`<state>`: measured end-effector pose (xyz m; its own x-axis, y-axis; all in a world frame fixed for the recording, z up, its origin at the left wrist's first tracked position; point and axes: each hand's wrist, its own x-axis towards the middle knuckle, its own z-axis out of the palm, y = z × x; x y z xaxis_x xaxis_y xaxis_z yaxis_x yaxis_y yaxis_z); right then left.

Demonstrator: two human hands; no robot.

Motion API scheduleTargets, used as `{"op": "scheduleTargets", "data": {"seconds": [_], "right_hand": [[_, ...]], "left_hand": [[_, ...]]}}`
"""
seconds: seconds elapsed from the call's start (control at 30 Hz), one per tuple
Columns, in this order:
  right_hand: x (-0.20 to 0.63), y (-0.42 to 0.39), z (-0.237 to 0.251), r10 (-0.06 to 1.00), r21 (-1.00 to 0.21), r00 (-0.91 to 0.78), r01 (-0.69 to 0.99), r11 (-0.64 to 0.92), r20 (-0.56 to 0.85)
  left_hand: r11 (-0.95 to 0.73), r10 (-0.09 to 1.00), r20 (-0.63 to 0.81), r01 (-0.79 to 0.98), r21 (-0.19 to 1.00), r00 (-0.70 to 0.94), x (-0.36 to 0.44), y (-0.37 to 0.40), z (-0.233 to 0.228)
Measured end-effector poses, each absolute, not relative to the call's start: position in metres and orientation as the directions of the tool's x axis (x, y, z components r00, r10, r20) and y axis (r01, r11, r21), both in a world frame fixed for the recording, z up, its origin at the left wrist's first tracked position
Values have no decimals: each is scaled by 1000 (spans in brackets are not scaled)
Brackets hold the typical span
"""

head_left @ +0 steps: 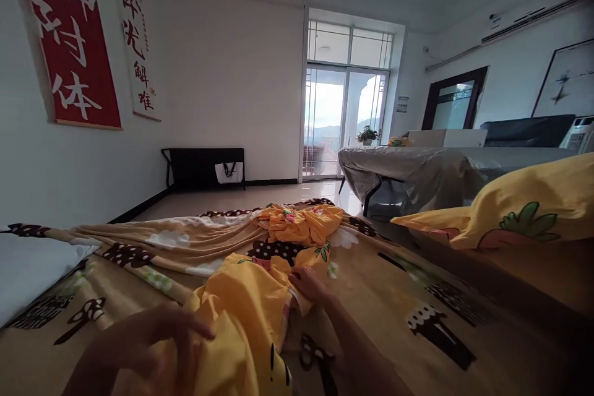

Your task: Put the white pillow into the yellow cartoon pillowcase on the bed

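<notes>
A yellow cloth with cartoon prints (241, 303) lies across a tan blanket (371, 272) on a bed. My left hand (139, 346), close to the camera at the bottom left, pinches the near part of the yellow cloth. My right hand (309, 284) reaches forward and grips an edge of the same cloth near its middle. Farther off, a bunched yellow-orange bundle of cloth (301, 223) sits on the blanket.
A yellow pillow with a carrot print (510, 210) lies at the right. A white pillow (32, 266) is at the left edge. Beyond the bed stand a covered table (417, 167), a black bench with a white bag (204, 167) and a glass balcony door (343, 117).
</notes>
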<state>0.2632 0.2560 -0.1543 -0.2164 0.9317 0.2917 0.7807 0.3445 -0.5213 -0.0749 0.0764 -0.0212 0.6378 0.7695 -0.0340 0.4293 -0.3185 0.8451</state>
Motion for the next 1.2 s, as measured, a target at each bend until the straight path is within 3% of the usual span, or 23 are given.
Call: {"op": "scheduleTargets", "data": {"seconds": [0.07,0.17,0.33,0.53,0.8,0.93,1.0,1.07,1.13,1.2], "right_hand": [[259,256,-162,924,-479,-286,793,377,253],[253,256,-167,913,-430,-352,806,407,205],[252,254,-168,915,-355,-365,843,403,172],[257,250,-142,923,-305,-307,878,368,231],[282,225,-85,917,-290,-310,880,376,251],[261,197,-64,815,-382,-370,745,547,446],[247,180,-55,671,-378,-452,580,722,588],[236,163,-47,526,-302,-538,451,840,658],[230,151,-43,429,-258,-647,347,902,630],[229,146,-42,387,-313,-743,248,917,546]], "left_hand": [[-221,861,-16,402,889,508,-66,94,-38],[-157,979,57,547,822,195,-61,131,-73],[71,995,6,726,684,-103,-65,164,-131],[-66,986,163,816,575,-34,-63,163,-137],[-122,935,351,895,430,-41,-46,156,-127],[-118,833,548,939,322,-83,-26,141,-103],[-274,823,568,882,384,8,-8,130,-89],[-438,848,510,730,525,142,12,118,-77],[-503,860,442,570,650,256,31,105,-68],[-503,864,406,488,713,297,42,94,-63]]}}
